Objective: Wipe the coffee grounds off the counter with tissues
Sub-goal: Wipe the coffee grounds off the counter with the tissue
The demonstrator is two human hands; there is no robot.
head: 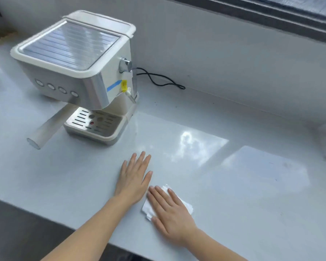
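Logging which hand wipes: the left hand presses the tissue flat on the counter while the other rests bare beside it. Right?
Not quite. In the head view the right hand presses the tissue flat on the counter; the left hand rests bare beside it.

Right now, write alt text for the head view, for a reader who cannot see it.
A person's right hand presses a white tissue flat on a pale grey counter, the left hand resting flat beside it. A cream espresso machine stands at back left, a few dark specks to its right.
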